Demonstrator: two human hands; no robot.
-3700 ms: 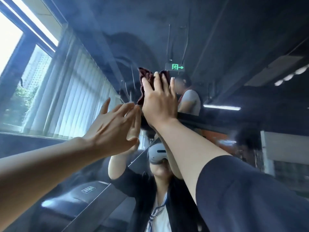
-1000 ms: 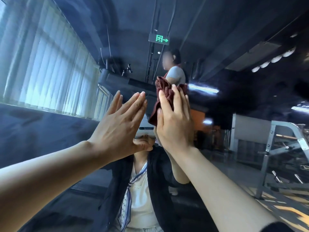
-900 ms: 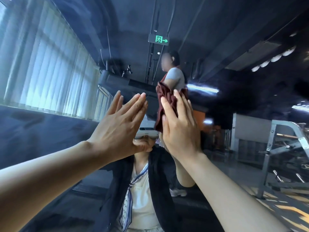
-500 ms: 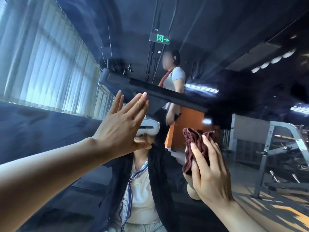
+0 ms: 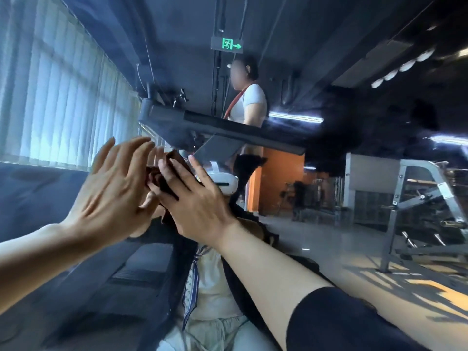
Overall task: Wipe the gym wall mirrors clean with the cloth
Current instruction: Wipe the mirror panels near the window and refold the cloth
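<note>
My right hand (image 5: 195, 201) presses the dark red cloth (image 5: 162, 177) flat against the wall mirror (image 5: 329, 72), fingers straight and spread over it. The cloth lies up-left of my palm, just beside my left hand (image 5: 114, 188), which is raised with fingers straight and holds nothing.

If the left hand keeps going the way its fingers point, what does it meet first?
Probably the cloth under the right hand: the left hand points up and right toward it, fingertips very close. Depth is unclear; it may instead meet only the mirror.
</note>
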